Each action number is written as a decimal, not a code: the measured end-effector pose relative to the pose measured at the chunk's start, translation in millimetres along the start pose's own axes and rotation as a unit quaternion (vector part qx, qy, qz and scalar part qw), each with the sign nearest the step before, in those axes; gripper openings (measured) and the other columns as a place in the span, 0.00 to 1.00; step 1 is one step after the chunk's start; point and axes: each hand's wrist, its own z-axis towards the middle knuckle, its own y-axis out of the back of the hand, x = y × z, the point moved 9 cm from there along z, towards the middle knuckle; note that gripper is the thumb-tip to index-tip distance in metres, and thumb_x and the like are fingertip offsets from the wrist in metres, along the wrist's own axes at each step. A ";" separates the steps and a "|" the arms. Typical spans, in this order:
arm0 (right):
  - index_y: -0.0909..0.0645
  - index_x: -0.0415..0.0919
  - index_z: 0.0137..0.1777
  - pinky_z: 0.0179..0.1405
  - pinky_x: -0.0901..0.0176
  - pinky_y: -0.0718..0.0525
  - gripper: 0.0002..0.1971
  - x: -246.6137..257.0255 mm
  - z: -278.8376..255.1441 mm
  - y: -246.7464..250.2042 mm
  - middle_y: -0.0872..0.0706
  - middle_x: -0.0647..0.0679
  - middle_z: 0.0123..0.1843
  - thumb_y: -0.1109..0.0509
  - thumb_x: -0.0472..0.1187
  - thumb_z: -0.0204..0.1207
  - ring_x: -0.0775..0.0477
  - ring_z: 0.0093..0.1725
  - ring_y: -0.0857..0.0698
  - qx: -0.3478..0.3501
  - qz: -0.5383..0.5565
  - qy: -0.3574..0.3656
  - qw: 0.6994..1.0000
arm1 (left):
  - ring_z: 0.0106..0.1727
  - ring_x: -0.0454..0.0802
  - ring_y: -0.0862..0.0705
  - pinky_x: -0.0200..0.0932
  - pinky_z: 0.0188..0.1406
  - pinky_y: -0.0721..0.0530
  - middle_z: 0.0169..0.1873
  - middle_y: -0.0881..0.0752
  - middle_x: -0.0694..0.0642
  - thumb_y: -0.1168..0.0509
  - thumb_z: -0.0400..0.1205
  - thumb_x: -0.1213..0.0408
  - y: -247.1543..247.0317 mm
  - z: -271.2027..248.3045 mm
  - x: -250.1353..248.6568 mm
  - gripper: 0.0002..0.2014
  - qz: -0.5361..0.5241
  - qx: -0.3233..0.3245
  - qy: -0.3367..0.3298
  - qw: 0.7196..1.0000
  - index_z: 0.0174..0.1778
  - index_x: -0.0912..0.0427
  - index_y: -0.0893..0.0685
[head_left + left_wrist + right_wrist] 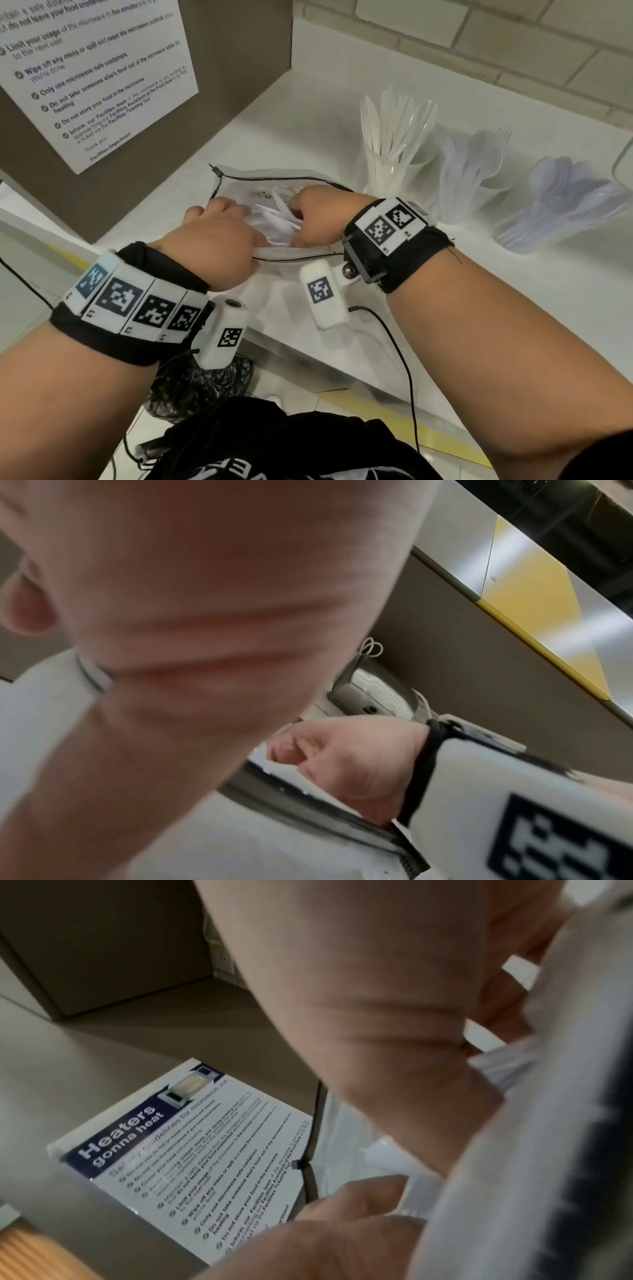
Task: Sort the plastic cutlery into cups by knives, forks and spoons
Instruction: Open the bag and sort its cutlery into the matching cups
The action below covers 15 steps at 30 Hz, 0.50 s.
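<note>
A clear zip bag [274,185] lies on the white counter [308,113] with loose white cutlery [279,219] inside. My left hand [219,233] grips the bag's near rim [308,804] and holds its mouth apart. My right hand [315,216] is inside the bag, fingers curled round several white pieces [514,969]. To the right stand a cup of knives [394,164] and a cup of forks [469,178]. A cup of spoons [561,209] leans over at the far right.
A brown panel with a printed microwave notice [96,78] rises close on the left. A tiled wall [513,41] runs behind the cups. The counter's front edge [308,356] passes under my wrists, with a black bag [202,383] below it.
</note>
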 end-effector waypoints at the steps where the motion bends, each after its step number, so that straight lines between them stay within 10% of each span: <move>1: 0.18 0.35 0.51 0.26 0.62 0.31 0.16 0.5 0.4 1.3 0.22 0.47 0.37 0.29 0.49 0.74 0.50 0.33 0.25 0.002 0.014 -0.002 1.000 | 0.82 0.55 0.53 0.57 0.77 0.44 0.82 0.45 0.48 0.44 0.84 0.48 -0.4 0.6 -2.1 0.20 0.000 0.000 -0.003 1.000 0.73 0.31 0.29; 11: 0.31 0.42 0.31 0.24 0.64 0.31 0.17 16.3 8.1 2.3 0.26 0.49 0.30 0.28 0.44 0.74 0.50 0.30 0.24 -0.014 -0.060 -0.029 0.998 | 0.81 0.54 0.50 0.56 0.74 0.43 0.82 0.43 0.43 0.44 0.84 0.49 -1.1 1.8 -15.1 0.20 0.014 -0.011 -0.036 0.999 0.72 0.28 0.30; 15: 0.26 0.38 0.41 0.28 0.64 0.28 0.09 19.8 6.0 0.2 0.24 0.48 0.35 0.34 0.43 0.79 0.48 0.38 0.23 -0.012 -0.073 -0.011 0.997 | 0.82 0.55 0.55 0.62 0.77 0.54 0.80 0.41 0.49 0.41 0.80 0.42 8.7 -3.1 0.1 0.20 0.048 -0.029 0.016 0.998 0.69 0.25 0.28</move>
